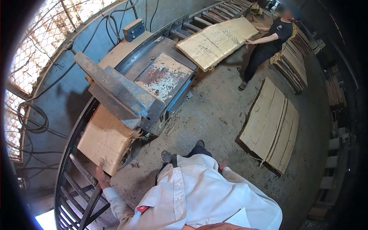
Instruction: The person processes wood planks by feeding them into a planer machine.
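A thick wooden slab (105, 136) sticks out from under a blue-grey machine (119, 90) on my left. My left hand (102, 175) is at the slab's near end, its fingers stretched out against the end and top edge. Its thumb side and the slab's underside are hard to make out. My right hand (222, 167) hangs low beside my body, away from any wood. Most of it is hidden by my sleeve and shirt, so its fingers do not show clearly.
A roller frame (82, 172) runs along the left. At the far end a co-worker (268, 42) has both hands on a wide board (218, 41). Stacked boards (270, 126) lie on the floor at right, with another stack (291, 65) behind. Cables (34, 117) hang on the wall.
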`<state>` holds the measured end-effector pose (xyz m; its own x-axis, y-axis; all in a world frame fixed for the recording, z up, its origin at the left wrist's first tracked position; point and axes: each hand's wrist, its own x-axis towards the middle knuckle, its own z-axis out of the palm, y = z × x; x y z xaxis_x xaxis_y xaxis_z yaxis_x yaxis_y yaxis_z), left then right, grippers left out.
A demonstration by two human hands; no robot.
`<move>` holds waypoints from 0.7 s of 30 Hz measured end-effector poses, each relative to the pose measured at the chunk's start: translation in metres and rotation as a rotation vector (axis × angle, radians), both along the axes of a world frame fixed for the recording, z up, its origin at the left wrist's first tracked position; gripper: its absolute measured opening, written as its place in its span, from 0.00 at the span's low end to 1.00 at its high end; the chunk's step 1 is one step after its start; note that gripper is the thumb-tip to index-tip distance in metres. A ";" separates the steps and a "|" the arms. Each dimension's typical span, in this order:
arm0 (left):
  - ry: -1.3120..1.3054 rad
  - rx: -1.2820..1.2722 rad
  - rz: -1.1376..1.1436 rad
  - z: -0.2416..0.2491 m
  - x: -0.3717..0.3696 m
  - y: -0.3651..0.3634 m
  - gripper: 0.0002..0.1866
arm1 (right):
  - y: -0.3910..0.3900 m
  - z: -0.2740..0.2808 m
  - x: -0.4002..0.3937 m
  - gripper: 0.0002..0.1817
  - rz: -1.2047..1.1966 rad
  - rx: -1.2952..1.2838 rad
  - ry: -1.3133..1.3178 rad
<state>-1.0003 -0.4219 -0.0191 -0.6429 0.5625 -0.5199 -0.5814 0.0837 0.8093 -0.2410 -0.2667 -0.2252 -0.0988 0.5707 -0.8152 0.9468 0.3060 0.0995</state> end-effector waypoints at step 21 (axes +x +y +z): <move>-0.217 0.411 -0.137 0.019 0.308 0.142 0.41 | 0.093 0.017 0.029 0.23 -1.129 0.438 0.623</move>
